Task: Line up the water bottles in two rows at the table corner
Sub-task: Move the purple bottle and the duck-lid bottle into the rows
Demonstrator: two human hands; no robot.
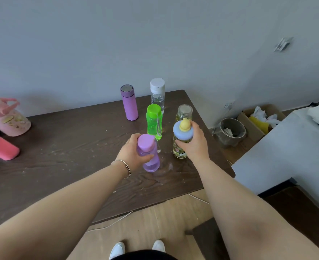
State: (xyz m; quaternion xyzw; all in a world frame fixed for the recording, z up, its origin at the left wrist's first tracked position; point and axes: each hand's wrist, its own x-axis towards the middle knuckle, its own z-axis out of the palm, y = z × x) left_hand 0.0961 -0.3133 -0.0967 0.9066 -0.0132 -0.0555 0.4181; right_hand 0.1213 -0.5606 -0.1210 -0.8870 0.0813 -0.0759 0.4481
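Note:
On the dark wooden table point(70, 139) several bottles stand near the far right corner. My left hand point(130, 152) grips a translucent purple bottle point(150, 162) with a pink-purple cap, upright on the table. My right hand point(196, 143) holds a patterned clear bottle point(179, 151) with a blue lid and yellow duck knob. Behind these stand a green bottle point(154, 121) and a glass jar bottle point(184, 112). Farther back are a purple flask point(129, 103) and a clear bottle with a white cap point(157, 92).
At the table's left edge lie a pink jug point(6, 118) and a pink-red flask point(0, 146). Right of the table are a grey bin point(230, 131), a cardboard box point(258, 119) and a grey bed point(286, 151). A white cable point(113, 222) runs over the floor.

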